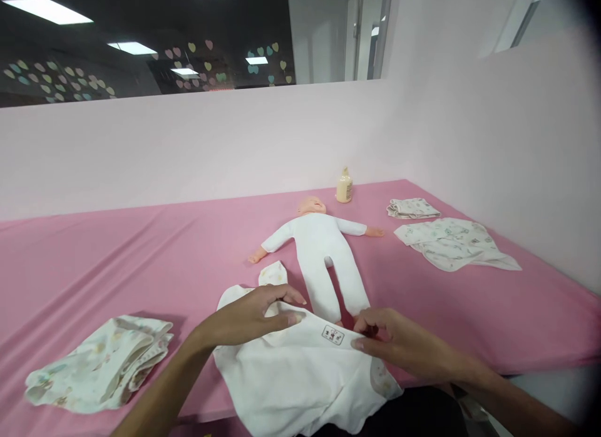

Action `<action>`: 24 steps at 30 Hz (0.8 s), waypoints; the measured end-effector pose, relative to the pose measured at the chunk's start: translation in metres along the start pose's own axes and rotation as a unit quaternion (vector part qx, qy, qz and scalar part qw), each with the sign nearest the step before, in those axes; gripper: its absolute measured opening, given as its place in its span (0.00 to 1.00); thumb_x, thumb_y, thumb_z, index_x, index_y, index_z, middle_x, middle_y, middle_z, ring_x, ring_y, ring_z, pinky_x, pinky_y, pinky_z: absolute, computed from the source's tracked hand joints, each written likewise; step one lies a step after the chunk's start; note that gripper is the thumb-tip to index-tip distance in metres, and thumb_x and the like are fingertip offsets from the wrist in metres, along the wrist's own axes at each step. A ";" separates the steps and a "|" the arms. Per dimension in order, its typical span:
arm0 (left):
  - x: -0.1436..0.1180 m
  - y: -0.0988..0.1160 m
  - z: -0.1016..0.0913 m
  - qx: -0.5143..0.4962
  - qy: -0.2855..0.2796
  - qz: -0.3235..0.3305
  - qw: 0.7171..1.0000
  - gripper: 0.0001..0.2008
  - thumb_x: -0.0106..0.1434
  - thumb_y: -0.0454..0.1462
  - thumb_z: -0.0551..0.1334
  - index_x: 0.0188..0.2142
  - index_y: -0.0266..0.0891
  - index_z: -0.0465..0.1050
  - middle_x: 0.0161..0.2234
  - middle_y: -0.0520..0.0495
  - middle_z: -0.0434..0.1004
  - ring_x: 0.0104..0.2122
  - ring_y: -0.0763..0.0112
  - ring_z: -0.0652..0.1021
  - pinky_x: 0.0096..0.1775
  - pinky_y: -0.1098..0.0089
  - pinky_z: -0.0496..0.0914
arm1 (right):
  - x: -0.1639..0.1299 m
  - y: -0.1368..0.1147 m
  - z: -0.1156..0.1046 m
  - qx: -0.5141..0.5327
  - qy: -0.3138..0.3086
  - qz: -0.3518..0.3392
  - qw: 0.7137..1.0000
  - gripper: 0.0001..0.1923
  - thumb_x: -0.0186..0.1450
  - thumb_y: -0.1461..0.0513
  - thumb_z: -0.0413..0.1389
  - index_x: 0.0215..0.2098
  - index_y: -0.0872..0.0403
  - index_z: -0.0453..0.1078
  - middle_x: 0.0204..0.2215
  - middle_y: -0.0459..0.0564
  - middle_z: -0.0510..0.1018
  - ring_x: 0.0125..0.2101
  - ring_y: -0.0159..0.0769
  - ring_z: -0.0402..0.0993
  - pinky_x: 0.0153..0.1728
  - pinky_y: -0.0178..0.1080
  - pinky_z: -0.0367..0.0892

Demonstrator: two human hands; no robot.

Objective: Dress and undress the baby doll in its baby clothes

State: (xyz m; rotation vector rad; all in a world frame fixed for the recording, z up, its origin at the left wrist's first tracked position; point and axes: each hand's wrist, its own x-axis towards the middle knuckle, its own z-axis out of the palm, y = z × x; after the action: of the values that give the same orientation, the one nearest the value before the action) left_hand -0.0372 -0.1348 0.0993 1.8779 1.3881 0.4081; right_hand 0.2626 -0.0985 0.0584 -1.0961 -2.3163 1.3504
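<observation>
A white baby garment (300, 374) with a small label lies at the near edge of the pink table (117, 255), partly hanging over it. My left hand (256, 315) pinches its upper edge on the left. My right hand (399, 343) grips the same edge on the right, near the label. Just beyond the garment lies a baby doll (319, 243) in a white suit, on its back with arms spread, its feet close to my right hand.
A folded patterned cloth (101, 368) lies at the near left. At the far right are a small folded cloth (413, 208) and a spread patterned garment (453, 243). A cream bottle (344, 186) stands by the pink wall behind the doll's head.
</observation>
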 end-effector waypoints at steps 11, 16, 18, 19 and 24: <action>-0.018 0.007 -0.030 -0.007 0.118 0.014 0.993 0.14 0.69 0.47 0.54 0.38 0.42 0.73 0.37 0.50 0.75 0.35 0.70 0.73 0.37 0.73 0.66 | 0.005 -0.021 -0.023 0.038 0.025 -0.025 0.999 0.13 0.68 0.53 0.52 0.35 0.53 0.69 0.32 0.45 0.71 0.32 0.30 0.64 0.31 0.33 0.60; -0.041 0.034 -0.039 0.036 0.223 0.020 0.974 0.16 0.69 0.46 0.55 0.30 0.39 0.67 0.28 0.52 0.68 0.27 0.75 0.67 0.29 0.75 0.62 | 0.009 -0.042 -0.025 -0.056 0.065 -0.019 0.996 0.05 0.61 0.66 0.51 0.32 0.52 0.68 0.31 0.43 0.74 0.31 0.30 0.66 0.28 0.33 0.59; -0.047 0.043 -0.039 0.080 0.250 0.024 0.965 0.16 0.69 0.46 0.55 0.28 0.39 0.66 0.26 0.53 0.66 0.26 0.76 0.66 0.28 0.76 0.61 | 0.013 -0.047 -0.022 -0.110 0.098 -0.021 0.989 0.07 0.60 0.68 0.48 0.29 0.53 0.65 0.28 0.43 0.72 0.27 0.29 0.64 0.25 0.34 0.55; -0.050 0.046 -0.039 0.095 0.266 0.027 0.959 0.16 0.69 0.46 0.55 0.29 0.39 0.66 0.26 0.53 0.67 0.26 0.76 0.66 0.28 0.76 0.62 | 0.014 -0.049 -0.020 -0.134 0.113 -0.025 0.984 0.07 0.59 0.69 0.47 0.28 0.53 0.64 0.27 0.43 0.72 0.26 0.29 0.62 0.24 0.34 0.53; -0.070 0.041 -0.050 0.123 0.362 0.025 0.924 0.14 0.69 0.48 0.56 0.32 0.41 0.67 0.27 0.54 0.68 0.26 0.77 0.68 0.27 0.78 0.64 | 0.012 -0.053 -0.024 -0.185 0.161 -0.063 0.968 0.08 0.60 0.69 0.47 0.25 0.54 0.61 0.26 0.44 0.71 0.25 0.29 0.62 0.25 0.35 0.52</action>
State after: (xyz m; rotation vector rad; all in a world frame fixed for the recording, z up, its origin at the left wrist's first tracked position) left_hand -0.0665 -0.1855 0.1744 2.0621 1.9369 1.0800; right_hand 0.2415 -0.0901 0.1129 -1.1434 -2.3895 0.6493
